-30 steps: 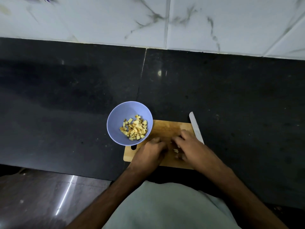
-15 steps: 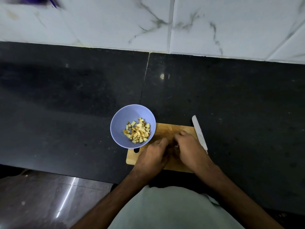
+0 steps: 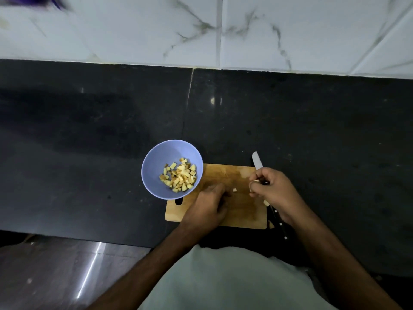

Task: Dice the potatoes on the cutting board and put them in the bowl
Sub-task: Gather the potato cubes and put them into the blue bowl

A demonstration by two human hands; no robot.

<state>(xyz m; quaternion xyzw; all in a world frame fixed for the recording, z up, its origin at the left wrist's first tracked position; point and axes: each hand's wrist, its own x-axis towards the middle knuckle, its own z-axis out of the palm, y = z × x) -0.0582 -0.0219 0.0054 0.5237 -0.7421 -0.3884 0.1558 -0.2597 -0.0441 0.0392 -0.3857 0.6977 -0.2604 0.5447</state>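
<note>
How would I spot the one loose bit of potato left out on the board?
Find the wooden cutting board on the black counter, right of the lilac bowl. Between the left hand and right hand lies a single pale potato cube on bare wood. Unlike the heaped diced potato in the bowl, it sits alone.

This is a home kitchen: a black granite countertop runs along a wall of white marble-veined tiles, and on it sit a wooden cutting board, a knife and a bowl of diced potato.
</note>
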